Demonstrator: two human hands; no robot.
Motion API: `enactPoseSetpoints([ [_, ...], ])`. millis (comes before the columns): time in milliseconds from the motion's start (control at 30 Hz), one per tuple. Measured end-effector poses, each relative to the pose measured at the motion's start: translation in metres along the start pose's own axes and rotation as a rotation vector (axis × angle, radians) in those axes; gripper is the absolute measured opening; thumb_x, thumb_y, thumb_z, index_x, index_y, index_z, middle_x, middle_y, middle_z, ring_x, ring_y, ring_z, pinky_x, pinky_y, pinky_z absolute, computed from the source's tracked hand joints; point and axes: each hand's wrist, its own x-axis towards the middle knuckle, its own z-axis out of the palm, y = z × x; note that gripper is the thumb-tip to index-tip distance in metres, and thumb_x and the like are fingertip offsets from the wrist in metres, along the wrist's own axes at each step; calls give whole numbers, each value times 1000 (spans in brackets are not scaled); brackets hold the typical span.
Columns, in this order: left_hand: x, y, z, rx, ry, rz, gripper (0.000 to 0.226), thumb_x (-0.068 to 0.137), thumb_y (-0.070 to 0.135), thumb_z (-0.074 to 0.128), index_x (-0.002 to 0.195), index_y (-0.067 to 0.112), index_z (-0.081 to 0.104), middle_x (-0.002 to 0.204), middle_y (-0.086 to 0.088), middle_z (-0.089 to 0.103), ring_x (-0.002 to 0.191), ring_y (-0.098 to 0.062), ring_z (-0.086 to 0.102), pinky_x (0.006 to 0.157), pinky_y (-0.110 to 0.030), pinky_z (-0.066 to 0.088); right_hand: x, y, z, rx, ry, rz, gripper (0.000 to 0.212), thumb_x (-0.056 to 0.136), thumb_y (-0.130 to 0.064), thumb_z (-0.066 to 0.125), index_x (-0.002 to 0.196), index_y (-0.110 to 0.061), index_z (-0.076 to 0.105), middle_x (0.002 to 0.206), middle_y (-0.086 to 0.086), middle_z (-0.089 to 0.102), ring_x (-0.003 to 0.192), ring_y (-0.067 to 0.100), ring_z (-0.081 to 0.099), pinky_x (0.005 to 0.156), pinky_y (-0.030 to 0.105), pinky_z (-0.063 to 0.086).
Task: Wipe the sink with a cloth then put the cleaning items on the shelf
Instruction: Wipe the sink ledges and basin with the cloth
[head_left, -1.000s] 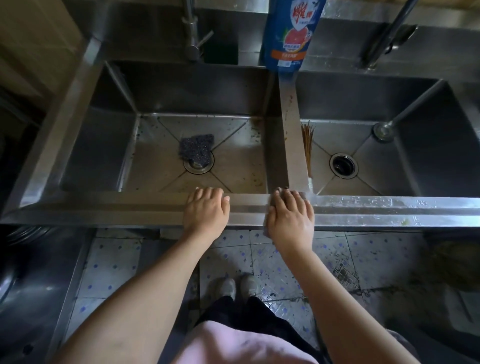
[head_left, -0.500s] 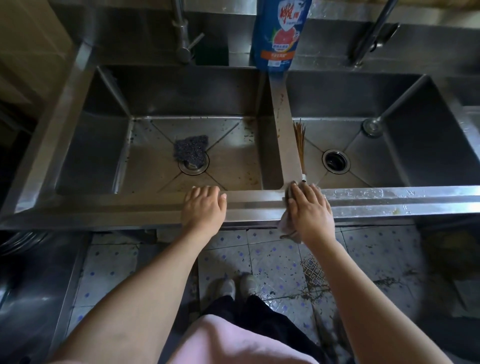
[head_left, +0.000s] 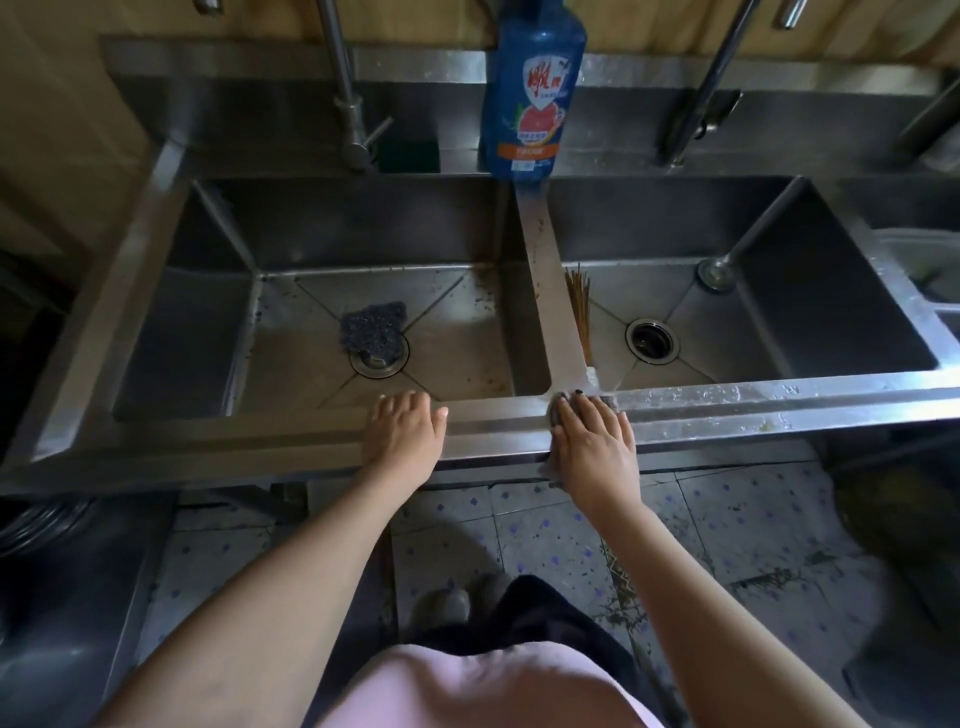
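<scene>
A steel double sink (head_left: 291, 439) fills the view. My right hand (head_left: 595, 439) lies flat on the front rim where the divider meets it, pressing a grey cloth (head_left: 612, 401) that shows at the fingertips and under the wrist. My left hand (head_left: 405, 431) rests with straight fingers on the front rim of the left basin. A dark scouring pad (head_left: 371, 327) lies on the left basin's drain. A blue detergent bottle (head_left: 532, 88) stands on the back ledge above the divider.
A bundle of thin sticks (head_left: 579, 306) leans in the right basin beside the divider, near the open drain (head_left: 652, 340). Two taps (head_left: 345, 104) rise from the back ledge. A green sponge (head_left: 408, 156) sits behind the left basin. Tiled floor lies below.
My right hand with the cloth slid right along the front rim, from left of the divider junction to just past it. The left hand stayed on the rim.
</scene>
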Motion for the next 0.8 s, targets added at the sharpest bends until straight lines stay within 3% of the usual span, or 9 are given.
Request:
enactPoseSetpoints([
  [100, 2, 7, -4, -99, -2, 58, 35, 98, 30, 31, 113, 9, 54, 122, -7, 54, 112, -24, 47, 98, -33, 32, 5, -3, -8, 12, -39, -11, 61, 90, -44, 9, 145, -26, 29, 153, -1, 25, 143, 18, 14, 117, 37, 4],
  [233, 12, 36, -9, -176, -66, 141, 38, 99, 29, 30, 127, 11, 49, 135, -4, 47, 123, -20, 41, 103, -31, 31, 17, -2, -12, 96, -23, -52, 79, 75, -49, 5, 142, -22, 38, 151, 3, 32, 142, 21, 20, 115, 39, 8],
  [333, 28, 59, -7, -207, -135, 160, 39, 100, 31, 27, 126, 13, 49, 137, -5, 46, 129, -20, 38, 104, -32, 30, 38, 7, -6, -34, -125, -121, 59, 90, -43, 24, 144, -22, 32, 153, 3, 28, 143, 23, 17, 118, 41, 12],
  [433, 44, 71, -1, -182, -229, 184, 42, 100, 32, 24, 125, 12, 51, 142, -7, 43, 138, -19, 28, 112, -32, 21, 55, 8, -10, -19, -112, -145, 48, 90, -35, 31, 132, -22, 52, 139, 5, 49, 133, 28, 40, 112, 39, 30],
  [467, 49, 73, 0, -162, -255, 181, 43, 100, 33, 23, 126, 12, 51, 142, -7, 43, 138, -19, 27, 113, -32, 20, 62, 8, -13, 11, -117, -162, 47, 91, -34, 31, 132, -21, 52, 141, 5, 48, 134, 29, 39, 112, 41, 29],
  [600, 60, 75, 4, -99, -290, 134, 47, 100, 38, 23, 117, 13, 59, 129, -8, 54, 124, -22, 44, 103, -32, 32, 87, 15, -12, 48, -138, -252, 46, 101, -30, 28, 147, -25, 24, 157, 0, 13, 145, 24, -2, 116, 37, -3],
  [733, 68, 74, 8, -122, -263, 31, 46, 98, 41, 24, 106, 18, 62, 111, -4, 60, 103, -22, 55, 86, -33, 44, 115, 16, -10, 70, -90, -286, 52, 98, -38, 15, 145, -24, 30, 156, 2, 17, 145, 25, -1, 112, 36, -8],
  [800, 71, 74, 10, -111, -255, -13, 44, 97, 43, 26, 102, 19, 62, 107, -3, 61, 99, -22, 57, 82, -33, 47, 131, 16, -11, 86, -80, -295, 47, 100, -36, 21, 144, -24, 33, 156, 2, 19, 145, 25, 0, 115, 37, -5],
])
